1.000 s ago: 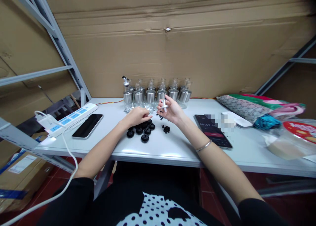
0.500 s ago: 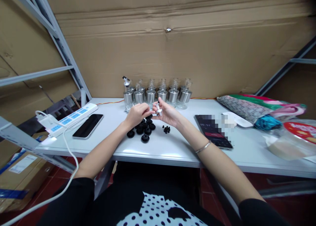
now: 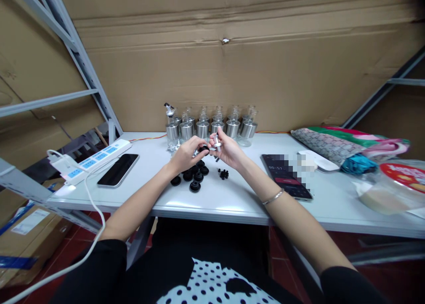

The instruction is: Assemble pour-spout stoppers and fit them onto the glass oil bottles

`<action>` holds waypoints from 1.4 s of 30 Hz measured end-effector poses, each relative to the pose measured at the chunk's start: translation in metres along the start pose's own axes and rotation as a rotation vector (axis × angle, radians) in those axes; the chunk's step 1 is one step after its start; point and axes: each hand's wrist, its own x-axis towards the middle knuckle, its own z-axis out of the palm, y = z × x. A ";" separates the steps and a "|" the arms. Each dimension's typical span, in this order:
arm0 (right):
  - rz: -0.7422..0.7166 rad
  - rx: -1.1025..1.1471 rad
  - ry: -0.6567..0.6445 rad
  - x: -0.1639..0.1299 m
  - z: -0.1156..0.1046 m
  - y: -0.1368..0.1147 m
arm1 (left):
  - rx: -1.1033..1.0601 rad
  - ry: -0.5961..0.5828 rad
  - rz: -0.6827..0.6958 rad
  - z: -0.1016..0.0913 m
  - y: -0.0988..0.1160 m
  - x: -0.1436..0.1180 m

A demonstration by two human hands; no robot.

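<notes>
My right hand [image 3: 228, 151] is closed on a small white pourer piece [image 3: 217, 144] with a dark tip. Close beside it, my left hand [image 3: 186, 154] pinches a black stopper [image 3: 203, 149]. Below the left hand lies a heap of black ribbed stoppers [image 3: 195, 186]. To the right of the heap is a small cluster of tiny black caps [image 3: 224, 174]. Behind my hands stand rows of glass bottles with metal bands [image 3: 233, 129]. The leftmost one carries a fitted pourer [image 3: 169, 110] with a black flap.
A phone [image 3: 118, 170] and a power strip [image 3: 96, 159] with a white cable lie on the left. On the right are a second phone [image 3: 287, 176] showing a timer, a patterned bag [image 3: 327, 147] and a plastic tub [image 3: 395, 186]. Cardboard [image 3: 232, 74] closes off the back.
My left hand has come up with a black stopper in its fingers, next to the white piece. My right hand has shifted slightly and still holds that piece.
</notes>
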 end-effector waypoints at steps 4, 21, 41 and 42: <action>-0.072 -0.018 0.076 0.000 0.002 -0.002 | 0.094 -0.025 -0.080 -0.001 0.000 0.000; -0.285 -0.309 0.029 -0.005 0.009 -0.002 | -0.042 -0.254 -0.362 0.006 -0.007 -0.001; -0.266 -0.152 0.222 0.010 -0.011 0.002 | 0.170 -0.202 -0.086 0.004 -0.005 -0.002; -0.236 -0.182 0.247 0.011 -0.011 0.005 | 0.176 -0.211 -0.096 0.005 -0.006 -0.003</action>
